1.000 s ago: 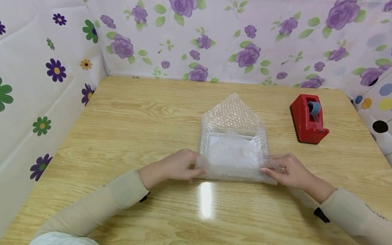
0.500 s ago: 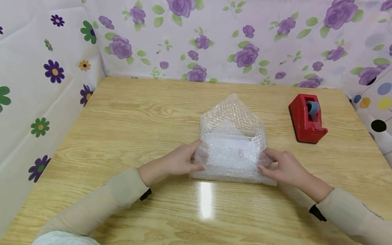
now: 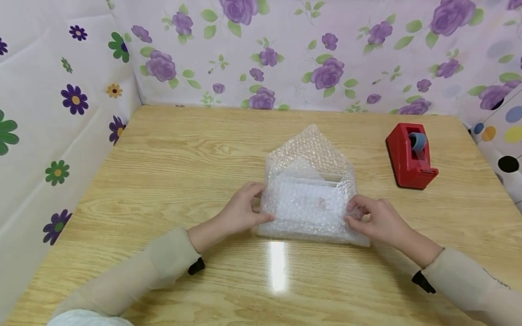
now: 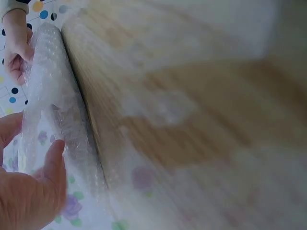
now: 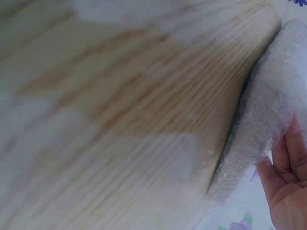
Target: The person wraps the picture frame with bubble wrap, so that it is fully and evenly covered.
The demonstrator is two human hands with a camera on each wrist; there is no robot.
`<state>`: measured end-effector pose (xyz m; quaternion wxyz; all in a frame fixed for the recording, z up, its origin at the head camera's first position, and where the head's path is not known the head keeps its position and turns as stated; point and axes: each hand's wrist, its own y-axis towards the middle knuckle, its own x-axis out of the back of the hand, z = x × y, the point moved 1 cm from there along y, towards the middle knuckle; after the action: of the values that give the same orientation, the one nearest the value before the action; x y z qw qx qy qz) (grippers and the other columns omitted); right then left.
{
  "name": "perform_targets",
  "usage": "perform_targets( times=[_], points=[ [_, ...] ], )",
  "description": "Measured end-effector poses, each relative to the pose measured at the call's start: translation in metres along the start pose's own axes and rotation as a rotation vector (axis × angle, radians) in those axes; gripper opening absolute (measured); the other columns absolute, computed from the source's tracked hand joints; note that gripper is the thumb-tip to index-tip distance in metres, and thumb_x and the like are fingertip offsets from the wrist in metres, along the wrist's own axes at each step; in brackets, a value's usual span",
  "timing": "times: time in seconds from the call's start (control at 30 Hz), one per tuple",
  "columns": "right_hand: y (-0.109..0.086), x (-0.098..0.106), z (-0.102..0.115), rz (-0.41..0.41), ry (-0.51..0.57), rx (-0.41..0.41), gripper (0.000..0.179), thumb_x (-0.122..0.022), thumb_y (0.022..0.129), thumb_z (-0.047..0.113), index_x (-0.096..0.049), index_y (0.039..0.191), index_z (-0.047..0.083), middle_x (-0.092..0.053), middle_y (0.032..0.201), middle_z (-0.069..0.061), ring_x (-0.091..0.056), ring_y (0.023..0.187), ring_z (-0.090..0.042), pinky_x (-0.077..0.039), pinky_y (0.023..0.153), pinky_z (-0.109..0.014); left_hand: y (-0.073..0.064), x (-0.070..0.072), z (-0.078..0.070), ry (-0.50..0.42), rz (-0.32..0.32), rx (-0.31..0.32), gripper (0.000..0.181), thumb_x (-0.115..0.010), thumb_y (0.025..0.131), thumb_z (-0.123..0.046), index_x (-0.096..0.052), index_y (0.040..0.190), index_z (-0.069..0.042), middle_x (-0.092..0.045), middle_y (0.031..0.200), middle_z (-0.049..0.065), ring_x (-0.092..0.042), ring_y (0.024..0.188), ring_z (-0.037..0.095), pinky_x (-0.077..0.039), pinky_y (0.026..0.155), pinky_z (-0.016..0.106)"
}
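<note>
A flat, pale rectangular thing (image 3: 332, 178) lies under clear bubble wrap (image 3: 310, 222) on the wooden table. Its kind is hard to make out through the wrap. The front flap is folded over it, and a pointed flap (image 3: 314, 145) spreads flat behind. My left hand (image 3: 243, 212) touches the wrap's left edge, thumb and fingers spread apart, as the left wrist view shows. My right hand (image 3: 379, 220) pinches the wrap's right edge between thumb and fingers. In the right wrist view its fingertips (image 5: 293, 127) meet the crinkled side of the wrap (image 5: 268, 103).
A red tape dispenser (image 3: 412, 158) with a roll of tape (image 3: 418, 141) stands at the table's right side, beyond my right hand. Flower-printed sheets (image 3: 261, 59) rise along the back and left edges of the wooden table (image 3: 183, 154).
The front bubble wrap flap has moved back and lies flatter over the pale thing, its tip now on the rear flap. Both hands have shifted slightly away from the table's front edge.
</note>
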<state>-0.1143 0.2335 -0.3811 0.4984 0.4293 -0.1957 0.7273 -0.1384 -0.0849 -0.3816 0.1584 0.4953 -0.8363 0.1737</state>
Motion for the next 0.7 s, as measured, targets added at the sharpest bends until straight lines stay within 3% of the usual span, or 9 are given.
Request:
perform_targets(
  times=[0.13, 0.2, 0.3, 0.47, 0.57, 0.7],
  points=[
    [-0.0003, -0.0003, -0.0012, -0.013, -0.004, 0.013, 0.018, -0.077, 0.076, 0.007, -0.061, 0.083, 0.013, -0.064, 0.070, 0.009, -0.061, 0.068, -0.004, -0.050, 0.057, -0.021, 0.0035, 0.0014, -0.0013, 0.037, -0.002, 0.016, 0.076, -0.079, 0.076, -0.008, -0.040, 0.140, 0.003, -0.042, 0.139, 0.019, -0.051, 0.118, 0.032, -0.054, 0.089, 0.028],
    [0.0000, -0.0014, -0.0019, -0.025, -0.010, 0.035, 0.019, -0.077, 0.075, 0.007, -0.061, 0.083, 0.014, -0.063, 0.070, 0.011, -0.061, 0.069, -0.003, -0.051, 0.057, -0.021, 0.0037, 0.0028, -0.0014, 0.095, 0.025, 0.015, 0.076, -0.078, 0.078, -0.013, -0.039, 0.141, 0.004, -0.040, 0.143, 0.017, -0.055, 0.112, 0.031, -0.054, 0.089, 0.031],
    [0.0007, -0.0028, -0.0036, -0.051, -0.025, 0.092, 0.021, -0.077, 0.074, 0.006, -0.061, 0.083, 0.016, -0.061, 0.069, 0.015, -0.058, 0.068, 0.001, -0.051, 0.059, -0.022, 0.0032, 0.0048, -0.0001, 0.184, 0.057, 0.000, 0.072, -0.075, 0.081, -0.020, -0.041, 0.140, 0.005, -0.038, 0.147, 0.014, -0.053, 0.116, 0.031, -0.050, 0.093, 0.039],
    [0.0010, -0.0022, -0.0050, -0.112, -0.023, 0.185, 0.027, -0.080, 0.069, 0.001, -0.062, 0.081, 0.018, -0.055, 0.076, 0.015, -0.051, 0.071, 0.002, -0.050, 0.062, -0.021, 0.0026, 0.0064, 0.0029, 0.219, 0.073, -0.021, 0.065, -0.072, 0.084, -0.023, -0.046, 0.137, 0.004, -0.036, 0.149, 0.011, -0.032, 0.136, 0.034, -0.035, 0.107, 0.053],
    [0.0012, -0.0007, -0.0058, -0.128, -0.007, 0.184, 0.030, -0.082, 0.067, 0.000, -0.062, 0.080, 0.017, -0.054, 0.086, 0.007, -0.050, 0.079, 0.000, -0.050, 0.066, -0.019, 0.0037, 0.0060, 0.0028, 0.216, 0.064, -0.036, 0.062, -0.070, 0.085, -0.022, -0.048, 0.136, 0.003, -0.037, 0.149, 0.011, -0.028, 0.138, 0.035, -0.030, 0.109, 0.055],
    [0.0031, 0.0014, -0.0078, -0.101, 0.021, 0.130, 0.028, -0.083, 0.068, 0.002, -0.061, 0.080, 0.015, -0.056, 0.096, 0.000, -0.050, 0.083, -0.002, -0.051, 0.067, -0.019, 0.0075, 0.0049, 0.0021, 0.259, 0.018, -0.069, 0.058, -0.068, 0.087, -0.021, -0.048, 0.135, 0.003, -0.045, 0.142, 0.013, -0.037, 0.130, 0.033, -0.035, 0.106, 0.052]
  ],
)
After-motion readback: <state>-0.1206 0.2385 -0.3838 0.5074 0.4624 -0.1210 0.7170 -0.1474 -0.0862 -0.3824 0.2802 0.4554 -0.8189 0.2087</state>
